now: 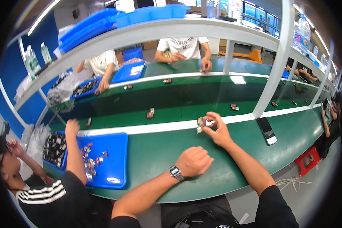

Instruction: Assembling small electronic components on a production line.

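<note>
My right hand (pixel 219 132) pinches a small dark-red part with yellow and white bits (pixel 200 124) between thumb and fingers, over the white rail at the belt's near side. My left hand (pixel 195 161), with a metal watch (pixel 175 171) on its wrist, is curled closed above the green table (pixel 159 186); whether anything is in it is hidden. Similar small parts lie on the green belt, one (pixel 150 113) left of my right hand and another (pixel 235 107) to its right.
Left of me stands a blue tray (pixel 119 159) with several loose parts, where a co-worker's arm (pixel 75 152) reaches past. A phone (pixel 267 131) lies at right. A white post (pixel 275 60) rises beyond it. Opposite, another person's hands (pixel 206 64) work. A red stool (pixel 308 161) is at right.
</note>
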`<state>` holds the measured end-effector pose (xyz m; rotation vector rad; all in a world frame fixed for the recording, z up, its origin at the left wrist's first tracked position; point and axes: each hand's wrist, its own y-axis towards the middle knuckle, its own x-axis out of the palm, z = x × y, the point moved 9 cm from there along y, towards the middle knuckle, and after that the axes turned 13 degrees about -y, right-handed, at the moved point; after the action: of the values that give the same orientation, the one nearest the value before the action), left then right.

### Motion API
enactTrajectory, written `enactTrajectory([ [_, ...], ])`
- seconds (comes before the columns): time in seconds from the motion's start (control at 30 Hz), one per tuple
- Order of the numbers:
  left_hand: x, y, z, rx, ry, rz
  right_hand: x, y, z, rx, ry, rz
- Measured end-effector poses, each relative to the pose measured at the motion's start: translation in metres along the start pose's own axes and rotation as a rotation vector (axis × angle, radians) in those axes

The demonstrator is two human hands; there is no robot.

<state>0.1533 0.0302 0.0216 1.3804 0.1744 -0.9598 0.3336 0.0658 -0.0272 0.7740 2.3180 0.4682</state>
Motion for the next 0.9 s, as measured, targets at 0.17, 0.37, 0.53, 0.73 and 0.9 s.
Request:
enactTrajectory([
  [0.17,-0.053,-0.018,-0.078,-0.457,-0.028,0.43,0.001,-0.01,-0.022,-0.165,-0.119,-0.161],
  [0.37,-0.003,-0.073,-0.155,-1.12,-0.963,0.302,0.015,-0.02,-0.051,-0.288,-0.185,-0.413],
  [0.53,0.022,-0.071,-0.142,-1.156,-1.108,-0.003,0.019,-0.022,-0.059,-0.313,-0.265,-0.452],
  [0.73,0.019,-0.063,-0.136,-1.132,-1.262,0.177,0.014,-0.019,-0.069,-0.4,-0.262,-0.359],
  [0.9,0.021,-0.06,-0.131,-1.129,-1.316,0.197,0.013,-0.023,-0.075,-0.519,-0.345,-0.234],
])
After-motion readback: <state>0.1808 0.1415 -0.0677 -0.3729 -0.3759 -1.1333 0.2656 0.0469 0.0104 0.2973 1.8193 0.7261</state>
